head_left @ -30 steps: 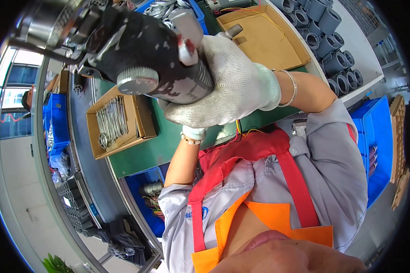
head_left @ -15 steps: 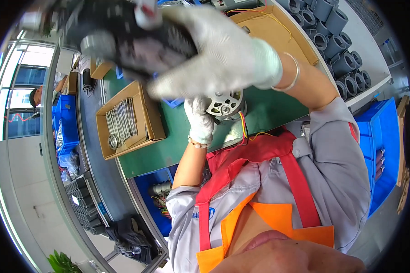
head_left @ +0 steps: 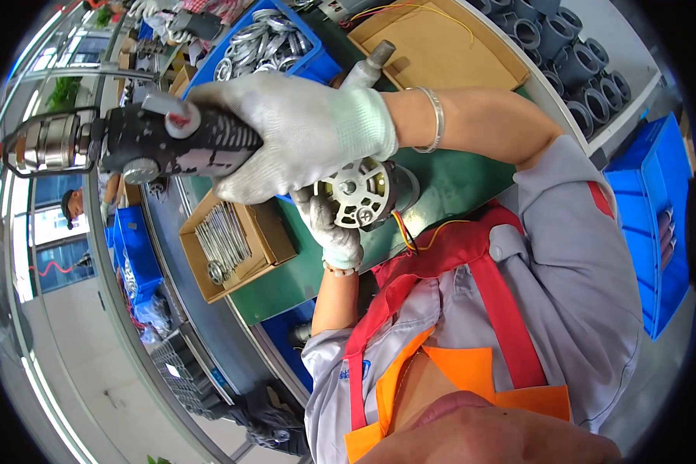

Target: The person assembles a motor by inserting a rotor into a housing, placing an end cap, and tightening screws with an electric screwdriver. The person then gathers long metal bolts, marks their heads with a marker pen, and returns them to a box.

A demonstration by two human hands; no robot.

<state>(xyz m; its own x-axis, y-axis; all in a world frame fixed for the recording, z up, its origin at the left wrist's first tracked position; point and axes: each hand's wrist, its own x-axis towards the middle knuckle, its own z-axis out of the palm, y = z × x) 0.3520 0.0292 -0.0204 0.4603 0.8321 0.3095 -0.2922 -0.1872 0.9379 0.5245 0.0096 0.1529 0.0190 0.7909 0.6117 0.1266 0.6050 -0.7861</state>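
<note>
My right hand [head_left: 286, 131], in a white knit glove, is wrapped round a black pneumatic tool [head_left: 216, 143] with worn paint. A metal coupling [head_left: 58, 143] is at the tool's left end. Just beyond the hand sticks out a pale cylinder with a grey metal tip [head_left: 379, 54]; whether it belongs to the tool I cannot tell. Below, on the green bench top, sits an electric motor [head_left: 356, 193] with a slotted silver end cap, a central shaft and yellow and dark wires. My gloved left hand [head_left: 329, 232] grips its left side. The tool is apart from the motor.
Left of the motor, a cardboard box [head_left: 274, 247] holds long metal rods. A blue bin [head_left: 317, 58] of metal rings stands behind my right hand. Far right are a shallow cardboard tray [head_left: 448, 46] and grey cylinders [head_left: 572, 62]. Another blue bin [head_left: 642, 224] is at right.
My right hand and the tool have come down and nearer, uncovering the ring bin and the pale cylinder. My left hand stays on the motor. The view has shifted slightly.
</note>
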